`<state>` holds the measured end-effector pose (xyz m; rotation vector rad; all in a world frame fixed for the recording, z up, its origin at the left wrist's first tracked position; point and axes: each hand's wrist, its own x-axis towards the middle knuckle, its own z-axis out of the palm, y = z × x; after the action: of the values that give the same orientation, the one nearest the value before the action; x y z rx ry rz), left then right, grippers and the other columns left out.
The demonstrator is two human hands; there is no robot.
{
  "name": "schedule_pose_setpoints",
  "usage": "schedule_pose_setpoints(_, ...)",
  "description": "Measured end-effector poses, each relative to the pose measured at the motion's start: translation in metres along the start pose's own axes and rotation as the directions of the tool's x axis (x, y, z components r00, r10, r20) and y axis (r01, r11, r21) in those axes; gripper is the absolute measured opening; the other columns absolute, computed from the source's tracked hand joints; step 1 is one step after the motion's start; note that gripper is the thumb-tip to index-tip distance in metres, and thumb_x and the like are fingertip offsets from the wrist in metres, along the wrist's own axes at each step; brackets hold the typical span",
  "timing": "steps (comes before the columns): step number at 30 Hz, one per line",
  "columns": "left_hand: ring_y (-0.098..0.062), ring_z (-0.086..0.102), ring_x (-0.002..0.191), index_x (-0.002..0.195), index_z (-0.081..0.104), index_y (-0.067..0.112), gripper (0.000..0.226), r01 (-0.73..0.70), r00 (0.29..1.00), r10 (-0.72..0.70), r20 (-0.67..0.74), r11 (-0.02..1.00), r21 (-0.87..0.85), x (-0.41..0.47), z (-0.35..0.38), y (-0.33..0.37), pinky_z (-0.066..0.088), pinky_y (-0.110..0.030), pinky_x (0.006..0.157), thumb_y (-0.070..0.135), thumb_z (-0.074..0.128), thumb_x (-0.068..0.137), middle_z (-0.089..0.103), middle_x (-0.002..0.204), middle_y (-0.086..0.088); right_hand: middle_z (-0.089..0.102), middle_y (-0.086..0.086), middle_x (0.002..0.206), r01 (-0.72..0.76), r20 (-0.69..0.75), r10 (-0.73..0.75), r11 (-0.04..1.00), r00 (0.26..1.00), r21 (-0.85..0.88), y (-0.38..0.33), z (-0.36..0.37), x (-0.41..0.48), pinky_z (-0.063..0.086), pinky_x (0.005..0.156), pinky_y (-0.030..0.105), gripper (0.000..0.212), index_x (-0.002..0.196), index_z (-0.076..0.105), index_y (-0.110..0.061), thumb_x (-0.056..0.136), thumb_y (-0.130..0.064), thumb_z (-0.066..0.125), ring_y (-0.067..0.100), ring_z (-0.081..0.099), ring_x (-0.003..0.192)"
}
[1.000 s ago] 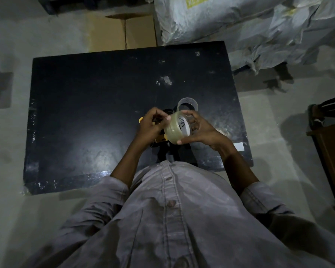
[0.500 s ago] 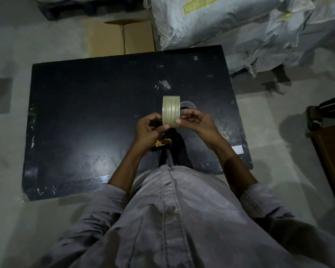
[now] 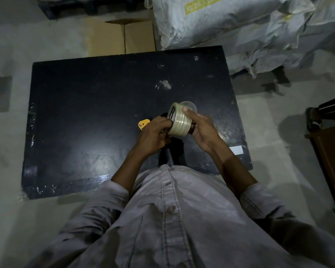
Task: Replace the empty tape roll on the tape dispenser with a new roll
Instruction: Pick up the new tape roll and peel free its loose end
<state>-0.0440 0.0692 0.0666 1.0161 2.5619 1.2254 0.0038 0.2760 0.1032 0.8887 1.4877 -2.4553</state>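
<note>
Tape roll [image 3: 179,121] showing black print running round inner core rim; letters too small and blurred to read. White sack [image 3: 211,26] at top carrying yellow band with pale lettering, also too blurred to read. Nothing else lettered showing.

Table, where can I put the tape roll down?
Bare: the table left of the tape dispenser, and the far strip toward the cardboard. Crowded: the front right, where the left hand, right hand, tape roll and empty roll bunch.
</note>
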Motion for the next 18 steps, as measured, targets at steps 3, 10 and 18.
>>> schedule_pose_setpoints(3,-0.029,0.076,0.1,0.115,0.076,0.003,0.044,0.253,0.966,-0.26,0.011,0.927,-0.277,-0.003,0.001,0.008,0.065,-0.045,0.088,0.017,0.099,0.08,0.079,0.11,-0.012,0.078,0.024,0.113,0.044,0.06,-0.038,0.994,0.997,-0.103,0.004,-0.004,0.001,0.061,0.089,0.042,0.042,0.12,0.079,0.008,0.103,-0.031,0.081,0.036,0.072,0.103)
schedule_pose_setpoints(10,-0.016,0.074,0.079,0.127,0.071,-0.001,0.029,0.479,0.729,-0.676,0.107,0.392,-0.786,0.01,-0.016,0.022,0.062,-0.031,0.068,0.019,0.077,0.107,0.079,0.093,-0.004,0.085,0.019,0.113,0.295,0.245,-0.206,0.86,0.947,-0.417,0.01,-0.006,-0.003,0.063,0.102,0.056,0.026,0.117,0.084,-0.001,0.098,-0.018,0.087,0.047,0.078,0.113)
schedule_pose_setpoints(18,-0.019,0.073,0.068,0.103,0.078,0.013,0.019,0.595,0.58,-0.68,0.449,-0.023,-0.803,0.021,-0.042,0.035,0.06,-0.027,0.061,0.027,0.066,0.108,0.078,0.078,-0.002,0.084,0.011,0.102,0.586,0.534,-0.296,0.612,0.792,-0.53,0.015,-0.006,-0.002,0.057,0.086,0.031,0.018,0.105,0.088,-0.014,0.089,-0.021,0.093,0.029,0.077,0.096)
